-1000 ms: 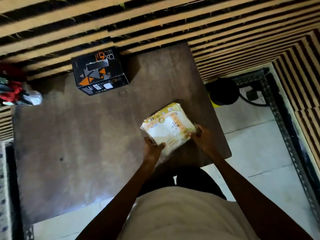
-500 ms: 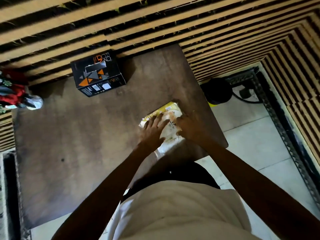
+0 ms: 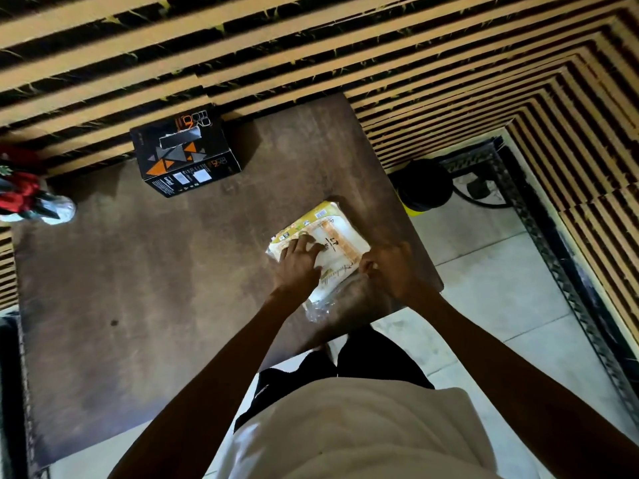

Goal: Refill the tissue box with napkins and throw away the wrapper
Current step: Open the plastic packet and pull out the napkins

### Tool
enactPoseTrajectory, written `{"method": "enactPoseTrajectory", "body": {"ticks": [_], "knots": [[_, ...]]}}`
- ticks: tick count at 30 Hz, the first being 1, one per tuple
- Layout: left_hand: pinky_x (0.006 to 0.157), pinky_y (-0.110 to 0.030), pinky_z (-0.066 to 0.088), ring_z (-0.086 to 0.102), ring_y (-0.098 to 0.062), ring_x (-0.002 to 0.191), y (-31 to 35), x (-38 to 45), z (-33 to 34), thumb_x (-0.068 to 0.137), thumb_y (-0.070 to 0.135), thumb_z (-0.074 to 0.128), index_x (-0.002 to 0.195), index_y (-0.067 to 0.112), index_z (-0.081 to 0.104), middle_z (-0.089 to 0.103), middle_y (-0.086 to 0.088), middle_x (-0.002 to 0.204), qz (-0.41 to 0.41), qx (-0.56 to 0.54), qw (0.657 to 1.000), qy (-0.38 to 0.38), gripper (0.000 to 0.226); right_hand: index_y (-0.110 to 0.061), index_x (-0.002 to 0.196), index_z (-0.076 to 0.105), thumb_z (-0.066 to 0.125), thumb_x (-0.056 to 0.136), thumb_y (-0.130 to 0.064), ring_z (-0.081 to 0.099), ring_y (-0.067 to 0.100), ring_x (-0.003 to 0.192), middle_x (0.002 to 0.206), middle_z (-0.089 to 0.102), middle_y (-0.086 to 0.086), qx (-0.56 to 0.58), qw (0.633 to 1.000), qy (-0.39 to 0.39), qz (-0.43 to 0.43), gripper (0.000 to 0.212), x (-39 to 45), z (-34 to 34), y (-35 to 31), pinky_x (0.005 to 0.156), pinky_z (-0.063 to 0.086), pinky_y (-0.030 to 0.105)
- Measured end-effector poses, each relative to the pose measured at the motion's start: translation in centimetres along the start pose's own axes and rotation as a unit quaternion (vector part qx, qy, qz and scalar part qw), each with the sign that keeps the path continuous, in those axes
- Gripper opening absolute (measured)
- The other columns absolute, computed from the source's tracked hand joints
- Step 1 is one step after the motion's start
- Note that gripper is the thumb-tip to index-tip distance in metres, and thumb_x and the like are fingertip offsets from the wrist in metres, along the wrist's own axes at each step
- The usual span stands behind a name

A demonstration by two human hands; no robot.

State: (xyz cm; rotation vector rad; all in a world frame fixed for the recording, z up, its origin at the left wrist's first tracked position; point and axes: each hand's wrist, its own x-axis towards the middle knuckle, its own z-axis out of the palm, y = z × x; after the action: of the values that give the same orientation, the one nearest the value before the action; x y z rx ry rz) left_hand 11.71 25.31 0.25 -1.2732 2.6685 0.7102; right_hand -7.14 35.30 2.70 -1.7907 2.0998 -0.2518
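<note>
Left hand (image 3: 298, 267) presses flat, fingers spread, on the napkin pack (image 3: 323, 250); right hand (image 3: 387, 267) pinches its right edge. Pack lies near the desk's (image 3: 138, 288) right edge. Soft, light, slick plastic: best grabbed at the loose near-end wrapper (image 3: 320, 309).

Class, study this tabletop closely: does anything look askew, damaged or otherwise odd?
The napkin pack lies skewed to the table edges, near its right edge, with loose clear wrapper crumpled at its near end. The left hand presses flat on it; the right hand pinches its side. The black box shows a patch of grey tape.
</note>
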Motion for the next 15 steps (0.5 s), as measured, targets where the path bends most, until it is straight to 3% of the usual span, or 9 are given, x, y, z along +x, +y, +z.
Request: {"method": "enactPoseTrajectory", "body": {"ticks": [2,4,6,9,12,15], "knots": [[0.097,-0.042,0.045,0.050,-0.030,0.117,0.8,-0.9,0.3,0.085,0.021,0.063,0.119,0.019,0.062,0.058,-0.008,0.128,0.013,-0.053,0.998,0.012,0.035,-0.018,0.078,0.074,0.063,0.085,-0.015,0.064,0.021,0.089,0.084,0.073,0.000,-0.010,0.999,-0.028,0.023,0.013,-1.5,0.0,0.1,0.089,0.045,0.041],[0.091,-0.040,0.049,0.054,-0.029,0.111,1.7,-1.7,0.9,0.084,0.022,0.064,0.114,0.018,0.064,0.063,-0.008,0.119,0.027,-0.070,0.997,-0.021,0.030,-0.019,0.080,0.073,0.071,0.075,-0.011,0.062,0.021,0.096,0.088,0.072,-0.002,-0.058,0.998,-0.031,0.006,0.009,-2.4,0.2,0.1,0.092,0.037,0.040],[0.092,-0.039,0.046,0.052,-0.028,0.114,2.4,-2.3,1.7,0.082,0.028,0.068,0.118,0.019,0.060,0.058,-0.007,0.124,0.026,-0.046,0.998,-0.044,0.038,-0.018,0.075,0.072,0.079,0.066,-0.010,0.063,0.024,0.091,0.084,0.071,-0.002,-0.087,0.995,-0.045,-0.025,0.014,-2.9,0.7,0.2,0.090,0.039,0.042],[0.091,-0.042,0.044,0.049,-0.027,0.115,3.1,-2.8,2.5,0.084,0.035,0.065,0.118,0.021,0.055,0.052,-0.006,0.127,0.013,-0.001,1.000,-0.026,0.038,-0.020,0.080,0.073,0.085,0.056,-0.026,0.068,0.025,0.092,0.090,0.074,0.001,-0.109,0.989,-0.098,-0.032,0.027,-3.2,0.9,0.8,0.090,0.047,0.045],[0.081,-0.036,0.049,0.060,-0.026,0.102,3.8,-2.4,1.7,0.090,0.035,0.058,0.104,0.017,0.064,0.063,-0.007,0.114,-0.014,-0.102,0.995,-0.016,0.023,-0.014,0.083,0.075,0.077,0.070,-0.013,0.066,0.028,0.092,0.089,0.074,0.006,-0.058,0.995,-0.078,-0.033,0.013,-3.4,0.5,1.6,0.091,0.045,0.043],[0.080,-0.035,0.054,0.064,-0.024,0.093,4.6,-2.4,0.6,0.085,0.040,0.065,0.101,0.016,0.068,0.069,-0.006,0.104,-0.014,-0.181,0.977,-0.110,0.029,-0.020,0.086,0.074,0.057,0.079,-0.025,0.068,0.023,0.090,0.089,0.075,0.000,-0.043,0.996,-0.073,-0.035,0.019,-2.9,-0.2,1.7,0.092,0.039,0.037]]}}
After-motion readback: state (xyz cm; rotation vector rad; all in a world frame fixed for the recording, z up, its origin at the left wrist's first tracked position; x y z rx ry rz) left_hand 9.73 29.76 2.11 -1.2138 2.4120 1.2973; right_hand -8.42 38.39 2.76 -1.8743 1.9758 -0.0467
